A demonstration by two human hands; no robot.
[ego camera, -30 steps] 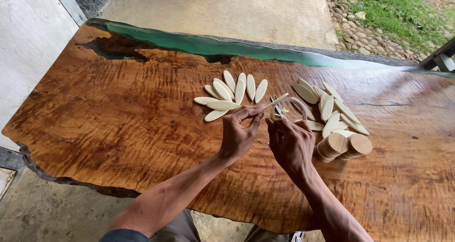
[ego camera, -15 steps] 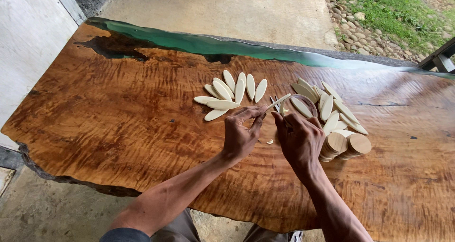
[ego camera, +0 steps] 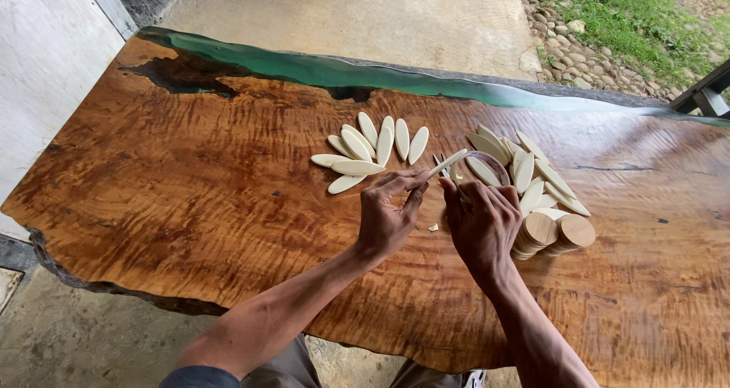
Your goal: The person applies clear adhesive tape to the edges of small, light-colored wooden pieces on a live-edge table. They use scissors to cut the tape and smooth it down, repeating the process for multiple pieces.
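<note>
A pale oval wooden piece was pinched at one end by the fingertips of the left hand, w/ the piece angled up and to the right, just above the tabletop. The right hand was curled closed just beside it, approx. over a small clear round container; what it gripped couldn't be told, as the fingers hid it. Thin metal tips, poss. scissors or tweezers, were seen between the two hands, touching or nearly touching the held piece.

To the left, a fan of similar oval pieces was laid flat; to the right, a second spread of ovals was overlapped behind two stacks of round wooden discs. A tiny pale chip was noted on the wood below the hands.

Risks, as judged: the held piece was gripped at the very end only, so it could be levered out of the pinch & dropped onto the fan, scattering it. The right wrist was close to the disc stacks, so these could be toppled by a sideways nudge. The metal tips were near the left fingertips, so a slip could nick skin. The container could be tipped if pressed at its rim.
</note>
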